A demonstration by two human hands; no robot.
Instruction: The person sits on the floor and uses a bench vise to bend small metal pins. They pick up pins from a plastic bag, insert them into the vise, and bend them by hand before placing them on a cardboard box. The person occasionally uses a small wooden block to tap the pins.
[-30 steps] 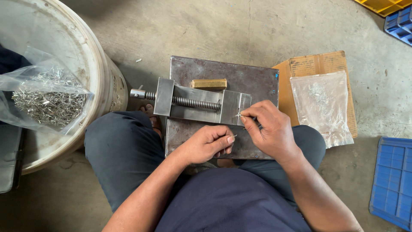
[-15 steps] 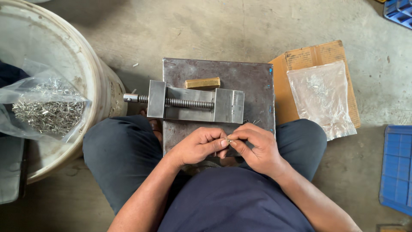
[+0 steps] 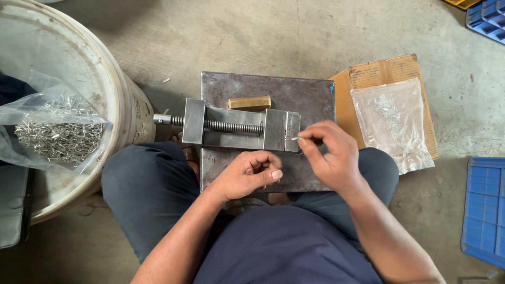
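On a bare concrete floor, the right hand (image 3: 330, 158) pinches a tiny, light, stiff, likely slippery silver metal pin (image 3: 295, 138) by its end at the grey steel vise (image 3: 239, 128), while the left hand (image 3: 247, 175) curls loosely, seemingly empty.

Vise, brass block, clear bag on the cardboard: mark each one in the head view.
vise (image 3: 239, 127): head view, on the threaded screw between its two steel blocks.
brass block (image 3: 249, 103): head view, middle of its top face.
clear bag (image 3: 392, 123): head view, centre of the plastic, over the cardboard.
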